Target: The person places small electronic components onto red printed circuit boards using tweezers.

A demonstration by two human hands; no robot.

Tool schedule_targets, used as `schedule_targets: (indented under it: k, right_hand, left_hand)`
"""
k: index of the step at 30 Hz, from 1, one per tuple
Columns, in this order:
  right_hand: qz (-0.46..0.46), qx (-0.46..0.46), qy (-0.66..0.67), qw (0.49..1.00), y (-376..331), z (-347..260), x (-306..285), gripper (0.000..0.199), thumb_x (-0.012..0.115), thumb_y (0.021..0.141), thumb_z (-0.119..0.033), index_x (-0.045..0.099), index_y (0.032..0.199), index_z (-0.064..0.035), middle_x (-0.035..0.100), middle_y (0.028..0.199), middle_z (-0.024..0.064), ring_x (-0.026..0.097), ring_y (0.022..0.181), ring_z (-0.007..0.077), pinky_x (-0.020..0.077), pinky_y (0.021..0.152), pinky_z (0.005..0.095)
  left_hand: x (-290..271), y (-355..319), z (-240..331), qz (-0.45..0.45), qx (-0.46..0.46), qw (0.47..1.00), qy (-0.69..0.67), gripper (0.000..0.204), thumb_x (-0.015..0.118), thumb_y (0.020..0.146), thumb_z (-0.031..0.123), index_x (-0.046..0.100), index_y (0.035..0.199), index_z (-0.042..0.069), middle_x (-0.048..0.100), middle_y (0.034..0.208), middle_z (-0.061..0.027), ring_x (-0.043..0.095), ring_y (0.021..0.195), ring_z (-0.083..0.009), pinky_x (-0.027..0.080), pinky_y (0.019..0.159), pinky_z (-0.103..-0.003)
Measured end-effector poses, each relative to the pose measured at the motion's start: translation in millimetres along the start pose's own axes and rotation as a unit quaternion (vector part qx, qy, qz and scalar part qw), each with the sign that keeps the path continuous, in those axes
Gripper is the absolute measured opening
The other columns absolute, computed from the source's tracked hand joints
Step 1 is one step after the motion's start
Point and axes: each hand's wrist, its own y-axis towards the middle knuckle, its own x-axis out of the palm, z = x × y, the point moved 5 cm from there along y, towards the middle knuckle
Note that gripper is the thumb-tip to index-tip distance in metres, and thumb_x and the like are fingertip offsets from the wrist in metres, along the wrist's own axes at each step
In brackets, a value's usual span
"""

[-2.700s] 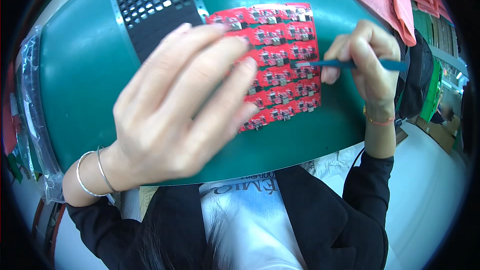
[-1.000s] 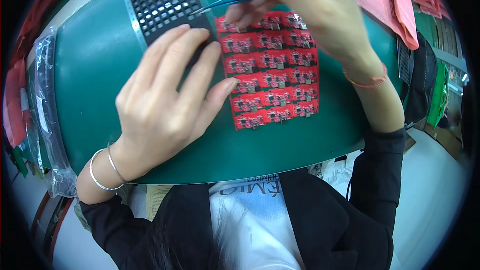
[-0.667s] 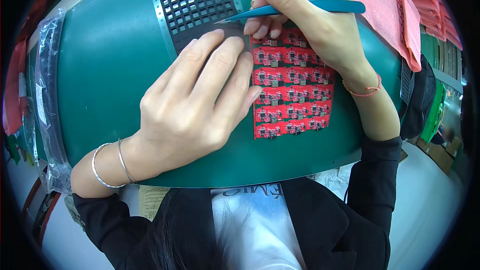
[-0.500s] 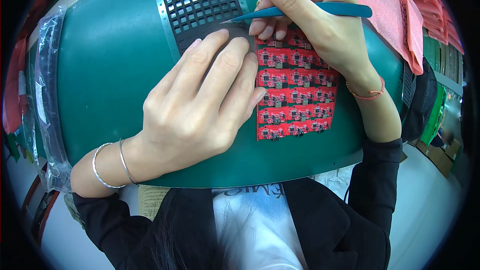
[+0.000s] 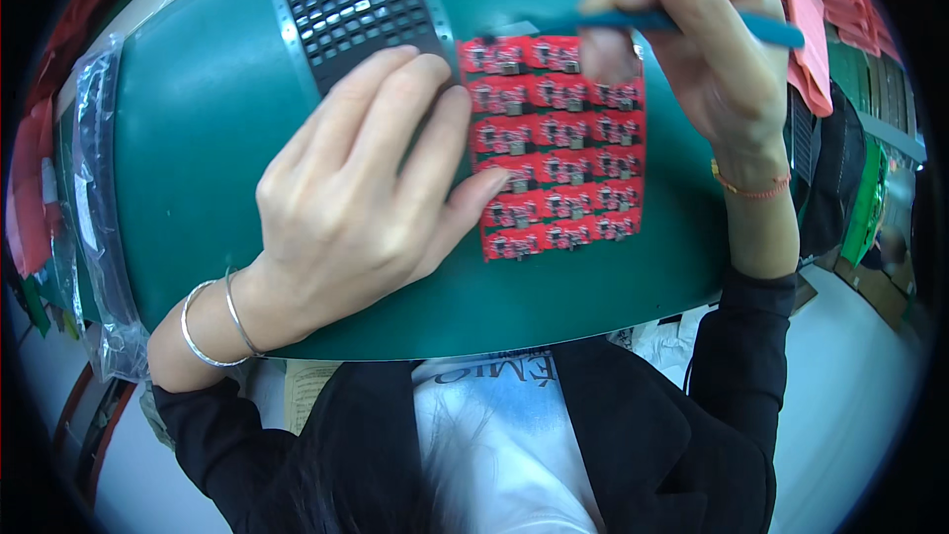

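Observation:
My left hand (image 5: 346, 178) lies with fingers stretched out over the near end of a black strip (image 5: 346, 0) of square pockets with perforated pale-blue edges. Its thumb rests on the left edge of a red circuit board panel (image 5: 561, 170), which carries rows of small boards with black and metal parts. Above the panel's far right corner, my right hand (image 5: 717, 49) holds blue tweezers (image 5: 773, 30). Motion smears the tweezers and fingertips. The tips point left, over the panel's far edge; a small greyish patch there is too blurred to tell.
The green table mat (image 5: 198, 148) lies under everything. A clear plastic bag (image 5: 99, 208) runs along its left side. Pink packing sheets (image 5: 806, 49) are stacked at the far right, near a black bag (image 5: 835, 173). Past the right edge are cardboard boxes (image 5: 875, 297).
My right hand has moved right with the tweezers, uncovering the panel's far rows. The strip, panel and left hand appear shifted slightly left in view; the left thumb now lies on the panel.

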Motion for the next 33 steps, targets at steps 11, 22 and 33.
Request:
schedule_targets:
  k: [11,22,33]
  right_hand:
    - [0.113,0.144,0.001,0.983,-139,18,-41,0.024,0.064,0.105,-0.017,0.064,0.089,0.0011,0.073,0.08,0.0128,0.073,0.07,0.0157,0.0577,0.06,0.0252]
    - [0.12,0.139,-0.039,0.982,-141,19,-40,0.026,0.068,0.103,-0.019,0.067,0.087,0.0004,0.073,0.078,0.008,0.074,0.07,0.0131,0.0581,0.06,0.0236]
    - [0.126,0.145,-0.049,0.98,-140,20,-39,0.024,0.068,0.102,-0.017,0.068,0.086,0.0012,0.072,0.078,0.0078,0.075,0.071,0.0144,0.0586,0.06,0.024]
  left_hand:
    - [31,28,72,-0.04,0.111,0.987,-0.113,0.046,0.084,0.068,0.018,0.076,0.108,-0.001,0.069,0.121,-0.0195,0.067,0.116,-0.0384,0.06,0.095,-0.046]
    - [39,30,76,-0.049,0.118,0.989,-0.08,0.041,0.083,0.073,0.016,0.076,0.109,-0.001,0.07,0.119,-0.0191,0.07,0.113,-0.0383,0.061,0.091,-0.042]
    - [40,31,76,-0.036,0.111,0.989,-0.087,0.041,0.083,0.072,0.016,0.076,0.107,-0.003,0.071,0.115,-0.0192,0.071,0.111,-0.0382,0.061,0.091,-0.042]
